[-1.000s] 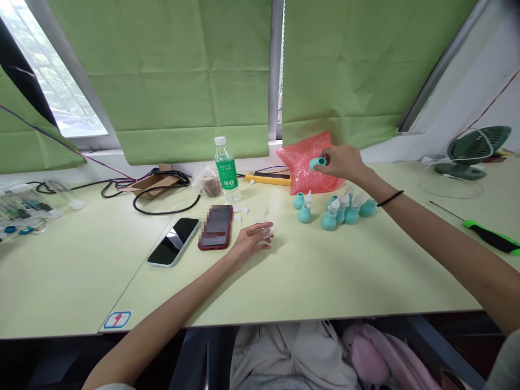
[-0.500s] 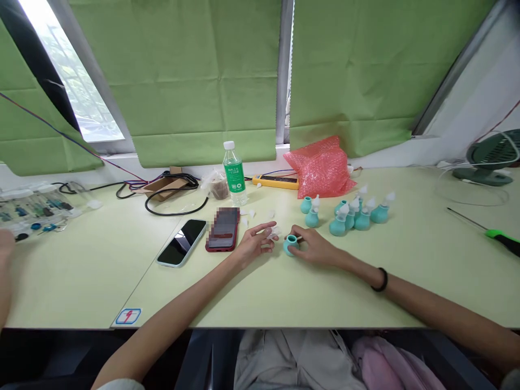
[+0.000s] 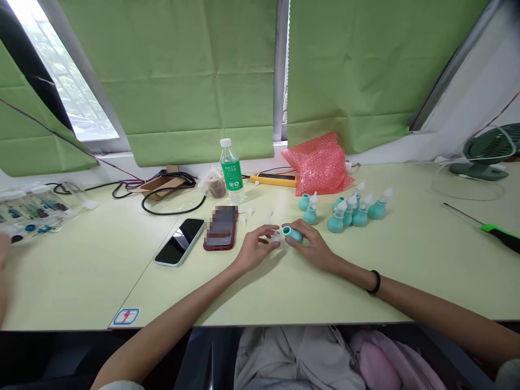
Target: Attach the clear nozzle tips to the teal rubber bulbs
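My right hand (image 3: 312, 244) is closed around a teal rubber bulb (image 3: 293, 234), whose open mouth tilts to the left. Facing that mouth, my left hand (image 3: 259, 246) pinches a small translucent white nozzle tip (image 3: 275, 236). The nozzle and the bulb's mouth are close together; I cannot tell whether they touch. Behind my right hand stand several teal bulbs (image 3: 335, 222) with white nozzles on top. A bulb without a nozzle (image 3: 304, 202) stands at the back left of that group. Loose white nozzle tips (image 3: 242, 220) lie beyond my left hand.
Left of my hands lie a red-cased phone (image 3: 221, 230) and a pale-cased phone (image 3: 179, 242). Behind are a water bottle (image 3: 233, 176), a yellow meter (image 3: 273, 179) and red bubble wrap (image 3: 319, 168). A screwdriver (image 3: 498, 232) lies right. Another person's hand (image 3: 3, 254) shows at the left edge.
My right hand has lifted the bulb and tipped its mouth toward the left. The fingers of my left hand have closed in on the nozzle tip, bringing it nearer the bulb.
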`<state>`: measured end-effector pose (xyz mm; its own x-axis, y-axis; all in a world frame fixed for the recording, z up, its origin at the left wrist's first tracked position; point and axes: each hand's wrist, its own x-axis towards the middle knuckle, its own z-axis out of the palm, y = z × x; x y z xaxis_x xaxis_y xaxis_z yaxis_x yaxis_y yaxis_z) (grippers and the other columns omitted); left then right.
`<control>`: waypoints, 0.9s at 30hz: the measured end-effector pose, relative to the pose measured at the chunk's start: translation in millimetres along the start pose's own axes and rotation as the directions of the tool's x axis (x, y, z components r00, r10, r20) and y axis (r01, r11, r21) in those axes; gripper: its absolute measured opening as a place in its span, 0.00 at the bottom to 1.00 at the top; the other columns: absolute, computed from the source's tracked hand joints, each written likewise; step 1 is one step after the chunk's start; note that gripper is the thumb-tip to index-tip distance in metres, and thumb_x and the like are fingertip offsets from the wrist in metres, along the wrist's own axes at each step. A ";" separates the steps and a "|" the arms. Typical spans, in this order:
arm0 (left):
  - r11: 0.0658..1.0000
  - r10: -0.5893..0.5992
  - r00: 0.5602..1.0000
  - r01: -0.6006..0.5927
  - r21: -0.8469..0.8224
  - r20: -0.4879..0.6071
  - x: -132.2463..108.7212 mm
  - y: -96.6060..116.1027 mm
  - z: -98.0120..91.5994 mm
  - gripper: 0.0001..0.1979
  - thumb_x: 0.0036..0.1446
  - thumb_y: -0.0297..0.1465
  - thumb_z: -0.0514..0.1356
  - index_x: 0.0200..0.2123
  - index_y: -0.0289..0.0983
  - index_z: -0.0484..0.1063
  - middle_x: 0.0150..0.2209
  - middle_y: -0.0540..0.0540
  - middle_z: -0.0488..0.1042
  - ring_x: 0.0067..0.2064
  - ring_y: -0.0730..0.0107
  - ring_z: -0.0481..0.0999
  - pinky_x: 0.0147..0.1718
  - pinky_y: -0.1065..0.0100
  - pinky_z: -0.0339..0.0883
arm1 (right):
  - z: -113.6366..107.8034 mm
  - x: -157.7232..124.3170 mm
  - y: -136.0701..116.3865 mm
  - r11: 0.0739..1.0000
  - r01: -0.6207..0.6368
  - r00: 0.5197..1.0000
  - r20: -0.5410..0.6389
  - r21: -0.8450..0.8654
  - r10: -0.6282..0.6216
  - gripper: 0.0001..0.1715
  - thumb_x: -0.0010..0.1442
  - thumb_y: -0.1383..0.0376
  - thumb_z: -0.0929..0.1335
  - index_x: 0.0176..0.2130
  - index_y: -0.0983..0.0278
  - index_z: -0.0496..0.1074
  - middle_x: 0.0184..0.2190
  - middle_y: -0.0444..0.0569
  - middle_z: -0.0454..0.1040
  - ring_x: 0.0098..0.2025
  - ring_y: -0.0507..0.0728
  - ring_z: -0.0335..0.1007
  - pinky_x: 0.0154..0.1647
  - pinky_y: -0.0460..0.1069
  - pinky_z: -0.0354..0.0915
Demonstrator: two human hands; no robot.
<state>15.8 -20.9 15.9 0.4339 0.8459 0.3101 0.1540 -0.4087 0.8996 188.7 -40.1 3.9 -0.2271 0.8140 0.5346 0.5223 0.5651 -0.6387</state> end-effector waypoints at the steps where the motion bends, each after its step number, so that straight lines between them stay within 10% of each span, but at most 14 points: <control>1: 0.999 -0.011 1.000 0.010 -0.031 -0.016 0.7 0.0 -0.6 0.16 0.41 0.31 0.60 0.38 0.36 0.66 0.35 0.45 0.71 0.37 0.69 0.69 0.34 0.69 0.63 | 0.8 -0.6 0.2 1.000 0.010 1.000 -0.013 -0.024 -0.010 0.15 0.52 0.61 0.62 0.41 0.62 0.64 0.33 0.49 0.62 0.37 0.54 0.61 0.40 0.50 0.59; 8: 0.863 -0.193 0.980 0.195 -0.467 0.052 5.7 -5.0 -7.0 0.19 0.37 0.29 0.63 0.36 0.34 0.64 0.35 0.43 0.73 0.38 0.67 0.71 0.41 0.64 0.62 | 3.2 -1.5 0.7 0.992 -0.001 1.000 -0.009 -0.125 0.000 0.12 0.50 0.63 0.63 0.36 0.64 0.64 0.33 0.48 0.64 0.36 0.53 0.62 0.39 0.48 0.59; 27: 0.932 -0.225 0.972 0.234 -0.276 0.062 4.3 -0.2 -3.8 0.18 0.30 0.29 0.66 0.29 0.29 0.71 0.26 0.45 0.73 0.28 0.69 0.71 0.29 0.69 0.67 | 6.3 -6.0 4.0 0.944 0.133 0.984 -0.073 -0.302 -0.162 0.07 0.44 0.70 0.62 0.29 0.65 0.64 0.25 0.46 0.67 0.27 0.52 0.63 0.27 0.45 0.57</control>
<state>14.3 -15.9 18.2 0.4424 0.8933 0.0797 -0.0005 -0.0886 0.9961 186.9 -41.9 -5.3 -0.2479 0.6994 0.6704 0.7109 0.6014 -0.3646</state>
